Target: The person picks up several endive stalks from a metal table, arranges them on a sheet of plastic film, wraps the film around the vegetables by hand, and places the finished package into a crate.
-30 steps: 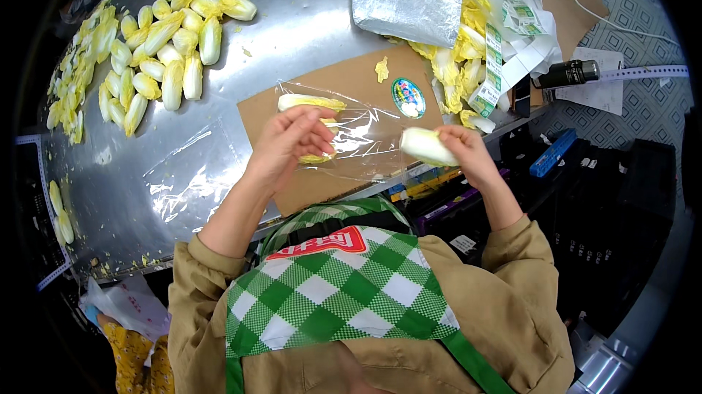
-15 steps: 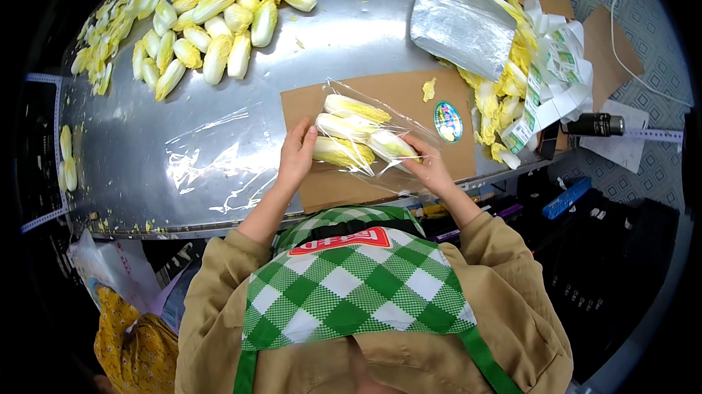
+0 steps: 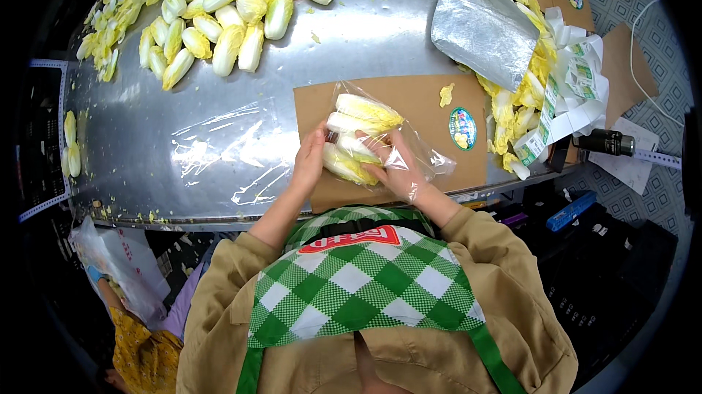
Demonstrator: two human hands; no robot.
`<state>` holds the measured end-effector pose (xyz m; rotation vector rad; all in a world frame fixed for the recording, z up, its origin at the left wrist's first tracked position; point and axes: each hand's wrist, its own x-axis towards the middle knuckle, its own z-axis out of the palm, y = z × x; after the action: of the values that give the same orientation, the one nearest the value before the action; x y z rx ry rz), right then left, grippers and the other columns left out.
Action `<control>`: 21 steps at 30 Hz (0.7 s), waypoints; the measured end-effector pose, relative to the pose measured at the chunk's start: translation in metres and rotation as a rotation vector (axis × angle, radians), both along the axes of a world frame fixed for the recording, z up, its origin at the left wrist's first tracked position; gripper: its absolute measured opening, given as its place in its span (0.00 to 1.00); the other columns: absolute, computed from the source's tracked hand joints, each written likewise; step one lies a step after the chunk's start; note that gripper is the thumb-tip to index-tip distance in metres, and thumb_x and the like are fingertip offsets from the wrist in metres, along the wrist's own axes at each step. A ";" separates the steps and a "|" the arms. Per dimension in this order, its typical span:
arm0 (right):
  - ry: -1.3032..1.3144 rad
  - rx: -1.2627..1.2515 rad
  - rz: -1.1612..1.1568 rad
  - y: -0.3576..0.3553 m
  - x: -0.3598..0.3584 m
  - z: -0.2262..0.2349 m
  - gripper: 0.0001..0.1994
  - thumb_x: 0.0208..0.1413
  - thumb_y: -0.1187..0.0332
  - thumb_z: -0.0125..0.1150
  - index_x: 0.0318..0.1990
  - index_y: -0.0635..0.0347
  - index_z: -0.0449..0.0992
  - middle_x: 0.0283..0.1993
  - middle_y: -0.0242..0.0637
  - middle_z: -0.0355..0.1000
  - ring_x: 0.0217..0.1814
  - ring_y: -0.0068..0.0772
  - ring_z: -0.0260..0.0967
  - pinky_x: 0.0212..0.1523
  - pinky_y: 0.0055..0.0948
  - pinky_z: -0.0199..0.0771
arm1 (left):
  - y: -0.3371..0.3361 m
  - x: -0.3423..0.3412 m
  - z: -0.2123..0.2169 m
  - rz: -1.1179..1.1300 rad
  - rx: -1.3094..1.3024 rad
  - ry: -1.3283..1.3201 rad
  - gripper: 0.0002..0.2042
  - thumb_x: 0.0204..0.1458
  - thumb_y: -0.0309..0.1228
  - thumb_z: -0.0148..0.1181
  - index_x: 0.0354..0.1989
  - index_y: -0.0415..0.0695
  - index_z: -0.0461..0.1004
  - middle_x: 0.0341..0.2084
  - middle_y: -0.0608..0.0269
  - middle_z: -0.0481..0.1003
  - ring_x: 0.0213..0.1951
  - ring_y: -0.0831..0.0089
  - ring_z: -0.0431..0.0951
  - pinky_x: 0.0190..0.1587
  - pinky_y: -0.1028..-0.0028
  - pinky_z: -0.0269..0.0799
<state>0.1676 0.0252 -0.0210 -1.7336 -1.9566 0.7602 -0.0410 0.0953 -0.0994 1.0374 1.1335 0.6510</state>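
Note:
A clear plastic bag (image 3: 433, 151) with several yellow-white baby cabbages (image 3: 365, 109) in it lies over a brown cardboard sheet (image 3: 311, 105). My left hand (image 3: 310, 153) grips the bag's closed left end, its fingers against the cabbage bases. My right hand (image 3: 396, 167) reaches inside the bag through its right side; film lies over its back and wrist. Its fingers close round the cabbages in the middle, partly hiding them. A small yellow leaf scrap (image 3: 446, 95) and an oval sticker (image 3: 462, 129) show on the cardboard.
Loose cabbages (image 3: 228, 43) crowd the steel table's (image 3: 365, 36) far left. Flat clear film (image 3: 227, 153) lies left of the cardboard. At right are a silvery sheet (image 3: 484, 32) over more cabbages, label strips (image 3: 578, 87) and a black bottle (image 3: 607, 142). Another person's yellow sleeve (image 3: 146, 350) shows lower left.
My right hand has moved left and deeper into the bag, onto the cabbages, which now sit closer together. The view has shifted slightly. At lower left, the other person's arm has moved to a white bag.

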 end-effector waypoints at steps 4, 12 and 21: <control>0.098 -0.312 -0.015 0.000 0.008 0.013 0.33 0.58 0.61 0.62 0.70 0.28 0.58 0.42 0.50 0.69 0.42 0.53 0.73 0.44 0.43 0.76 | 0.004 -0.001 0.010 -0.017 -0.023 0.037 0.28 0.70 0.47 0.35 0.66 0.38 0.62 0.58 0.59 0.69 0.56 0.71 0.68 0.61 0.71 0.62; -0.096 -0.275 0.103 -0.003 0.016 0.004 0.34 0.59 0.60 0.61 0.71 0.25 0.55 0.37 0.50 0.72 0.36 0.54 0.76 0.38 0.44 0.78 | 0.008 -0.006 0.024 -0.069 -0.162 0.010 0.28 0.70 0.47 0.34 0.69 0.40 0.59 0.64 0.57 0.65 0.61 0.68 0.66 0.65 0.69 0.58; 0.138 -0.077 0.100 0.019 -0.004 -0.012 0.32 0.60 0.58 0.58 0.71 0.35 0.56 0.37 0.55 0.72 0.34 0.52 0.76 0.33 0.45 0.76 | 0.002 -0.011 0.008 -0.123 -0.027 -0.078 0.32 0.69 0.52 0.29 0.73 0.41 0.46 0.73 0.55 0.48 0.72 0.63 0.48 0.72 0.67 0.41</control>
<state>0.1634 0.0443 -0.0326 -1.5902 -1.9553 0.9750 -0.0519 0.0976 -0.0910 1.0414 1.0001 0.5722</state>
